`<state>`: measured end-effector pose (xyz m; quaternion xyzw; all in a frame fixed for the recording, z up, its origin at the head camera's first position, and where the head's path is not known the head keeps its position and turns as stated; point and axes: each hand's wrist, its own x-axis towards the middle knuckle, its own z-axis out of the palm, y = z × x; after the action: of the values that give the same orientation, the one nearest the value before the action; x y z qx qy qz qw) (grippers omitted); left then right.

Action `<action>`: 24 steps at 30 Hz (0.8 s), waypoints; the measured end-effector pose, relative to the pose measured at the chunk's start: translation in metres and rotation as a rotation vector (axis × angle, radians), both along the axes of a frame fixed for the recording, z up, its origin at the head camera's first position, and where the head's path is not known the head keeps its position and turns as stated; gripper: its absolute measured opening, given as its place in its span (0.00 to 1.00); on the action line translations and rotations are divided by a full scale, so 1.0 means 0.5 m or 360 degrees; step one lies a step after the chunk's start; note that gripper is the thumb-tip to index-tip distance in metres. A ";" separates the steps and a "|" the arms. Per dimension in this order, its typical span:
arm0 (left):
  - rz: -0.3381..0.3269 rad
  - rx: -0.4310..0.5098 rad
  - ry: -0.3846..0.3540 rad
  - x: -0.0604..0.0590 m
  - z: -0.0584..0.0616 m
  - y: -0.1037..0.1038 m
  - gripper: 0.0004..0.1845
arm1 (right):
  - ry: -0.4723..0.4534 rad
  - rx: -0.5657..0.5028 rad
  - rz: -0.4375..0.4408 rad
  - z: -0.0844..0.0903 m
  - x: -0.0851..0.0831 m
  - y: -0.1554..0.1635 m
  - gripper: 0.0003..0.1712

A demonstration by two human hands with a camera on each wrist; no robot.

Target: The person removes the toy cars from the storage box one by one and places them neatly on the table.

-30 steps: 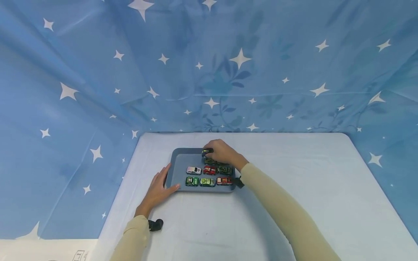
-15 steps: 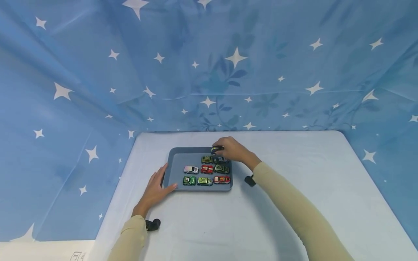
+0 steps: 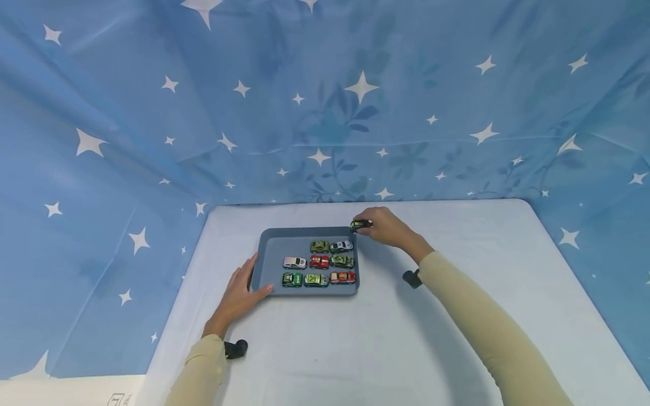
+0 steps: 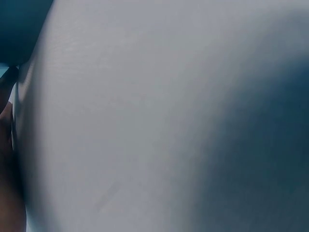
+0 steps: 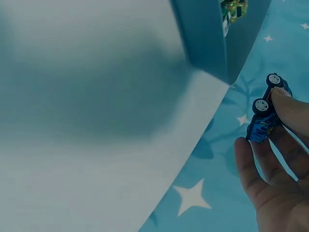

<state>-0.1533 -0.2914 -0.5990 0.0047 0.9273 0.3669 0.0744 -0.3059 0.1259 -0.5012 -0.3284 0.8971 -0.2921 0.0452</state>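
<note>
- Right hand (image 3: 385,226) — fingers and thumb pinched on a small dark toy car (image 3: 358,225), held just past the far right corner of the tray (image 3: 264,248), above the table (image 3: 386,338).
- Same grip from the right wrist view: the car (image 5: 266,112) shows blue bodywork and two pale wheels, fingertips (image 5: 289,108) curled against its side, the tray's corner (image 5: 212,43) near it.
- Left hand (image 3: 238,293) — fingers straight and spread, lying flat on the table against the tray's near left corner, thumb touching the rim; it clasps nothing.
- Left wrist view: only pale table surface (image 4: 145,121) and a dark sliver of hand at the left edge.
- Tray contents — eight toy cars in three rows: two at the far side (image 3: 331,246), three in the middle (image 3: 319,261), three nearest the person (image 3: 317,279).
- Backdrop: blue cloth with white stars (image 3: 325,101) behind and beside the table.
</note>
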 end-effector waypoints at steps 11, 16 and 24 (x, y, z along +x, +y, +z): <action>-0.0005 0.0012 0.0024 -0.002 -0.002 0.000 0.56 | -0.0084 0.0033 -0.0131 -0.029 0.002 0.052 0.19; -0.0009 0.0014 0.0031 -0.002 -0.004 -0.002 0.56 | -0.0104 0.0032 -0.0150 -0.045 0.009 0.060 0.19; -0.0011 0.0028 0.0050 -0.002 -0.006 -0.002 0.56 | -0.0165 0.0018 -0.0169 -0.078 0.015 0.064 0.20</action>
<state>-0.1545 -0.2925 -0.6019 0.0142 0.9251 0.3746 0.0611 -0.2984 0.1578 -0.5403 -0.2646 0.9113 -0.3056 0.0780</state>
